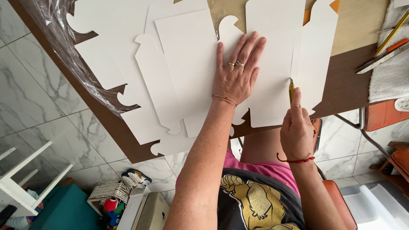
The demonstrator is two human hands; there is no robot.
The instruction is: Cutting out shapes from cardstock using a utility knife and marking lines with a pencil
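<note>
- Head view: the left hand (235, 70) lies flat with fingers spread, palm pressing down on a white die-cut card blank (272, 64) on the brown table (345, 85).
- Just beside that palm, toward the person's right, the right hand (297, 127) is closed round a small yellow-handled knife (291, 90), forefinger laid along its back; the tip touches the card at a crease line.
- Progress, as a judgement: the blade sits near the card's lower end, with the panel right of the blade already standing slightly apart, so the cut seems partly made; how much remains I cannot tell.
- On the far side of the pressing palm lies a spread of similar white blanks (170, 72), overlapping, with rounded tabs and notches, all unprinted; no labels show.
- Beyond those, crumpled clear plastic wrap (55, 38) hangs off the table edge.
- Well away from the knife hand, a pencil (392, 32) and metal ruler (383, 57) rest on a grey cloth (394, 72).
</note>
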